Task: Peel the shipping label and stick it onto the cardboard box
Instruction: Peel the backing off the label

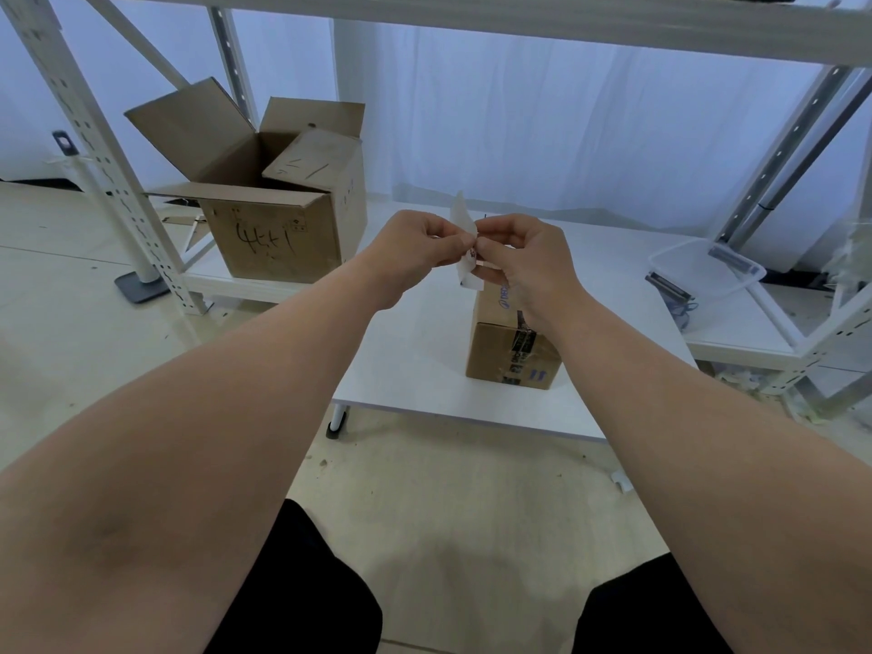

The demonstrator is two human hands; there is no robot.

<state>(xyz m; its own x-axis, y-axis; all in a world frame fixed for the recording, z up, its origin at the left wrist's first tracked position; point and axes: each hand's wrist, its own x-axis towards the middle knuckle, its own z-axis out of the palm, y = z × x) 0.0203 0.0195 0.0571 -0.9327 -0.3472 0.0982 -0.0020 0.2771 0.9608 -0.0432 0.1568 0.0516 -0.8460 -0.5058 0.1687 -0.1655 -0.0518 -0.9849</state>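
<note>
Both hands hold a small white shipping label up in the air over the low white table. My left hand pinches its left side with thumb and forefinger. My right hand pinches its right side, fingers curled; whether the backing has come apart is hidden by the fingers. Directly below my right hand stands a small closed cardboard box, taped, with printed stickers on its near side. My right wrist covers part of its top.
A large open cardboard box with handwriting sits on the low shelf at the left. White metal shelving frames both sides. A clear plastic tub rests on the right shelf. My knees in dark shorts are at the bottom edge.
</note>
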